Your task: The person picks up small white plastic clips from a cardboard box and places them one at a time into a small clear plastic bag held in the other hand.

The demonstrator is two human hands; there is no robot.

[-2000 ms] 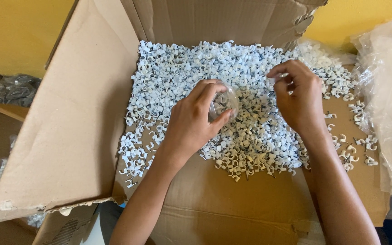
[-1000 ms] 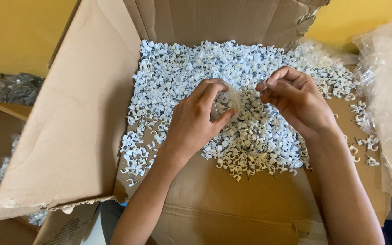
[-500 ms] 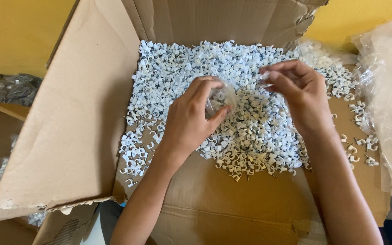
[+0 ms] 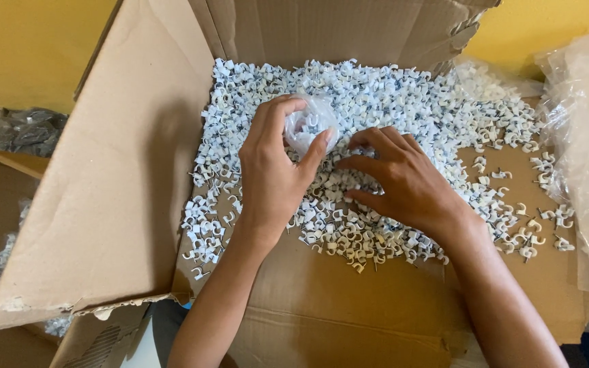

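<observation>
A heap of small white plastic cable clips (image 4: 390,102) covers the floor of an opened cardboard box (image 4: 110,184). My left hand (image 4: 274,170) holds a small clear plastic bag (image 4: 308,123) with a few clips in it, gripped between thumb and fingers above the heap. My right hand (image 4: 403,184) lies just to the right of it, palm down, fingers spread and curled on the clips. I cannot tell whether its fingertips pinch any clips.
The box's left flap is folded outward and its back wall stands up. Crumpled clear plastic sheeting (image 4: 587,136) lies at the right edge. Another plastic bag (image 4: 15,133) lies at the far left. A yellow wall (image 4: 28,48) is behind.
My right hand has dropped from beside the bag's mouth down onto the clip heap. My left hand with the bag has shifted slightly up and left.
</observation>
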